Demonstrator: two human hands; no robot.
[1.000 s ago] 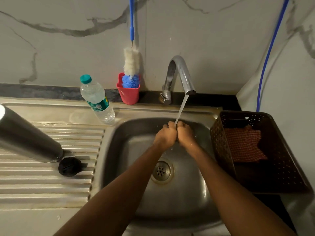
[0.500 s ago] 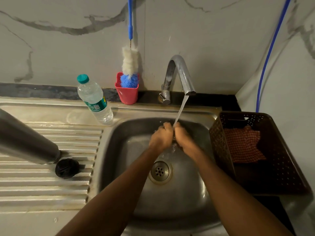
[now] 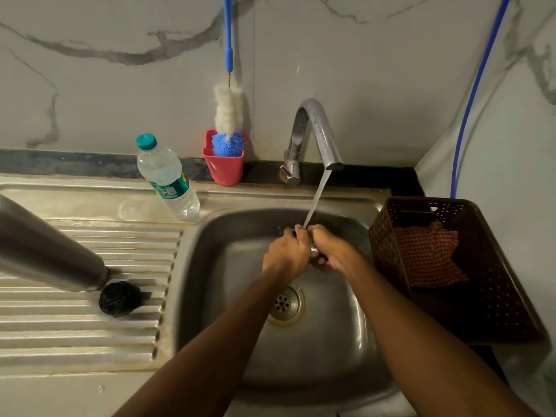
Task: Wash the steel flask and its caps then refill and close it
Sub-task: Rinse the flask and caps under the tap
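Note:
My left hand point(image 3: 285, 255) and my right hand point(image 3: 334, 251) meet under the tap's running water point(image 3: 316, 197), over the sink basin point(image 3: 331, 341). Their fingers curl round a small shiny steel cap point(image 3: 314, 253) held between them, and most of it is hidden. The steel flask point(image 3: 45, 248) stands on the ribbed draining board point(image 3: 90, 332) at the left, its top out of the frame. A black cap point(image 3: 119, 298) lies on the board beside the flask's foot.
A plastic water bottle point(image 3: 168, 179) with a teal lid stands behind the board. A blue and white bottle brush point(image 3: 228, 115) sits in a red cup point(image 3: 224, 168). The tap point(image 3: 316, 127) rises behind the basin. At the right, a brown basket point(image 3: 496, 302) holds a checked cloth point(image 3: 427, 254).
Both hands stay under the stream and have shifted a little against each other, the right hand dropping slightly lower. The view has turned slightly.

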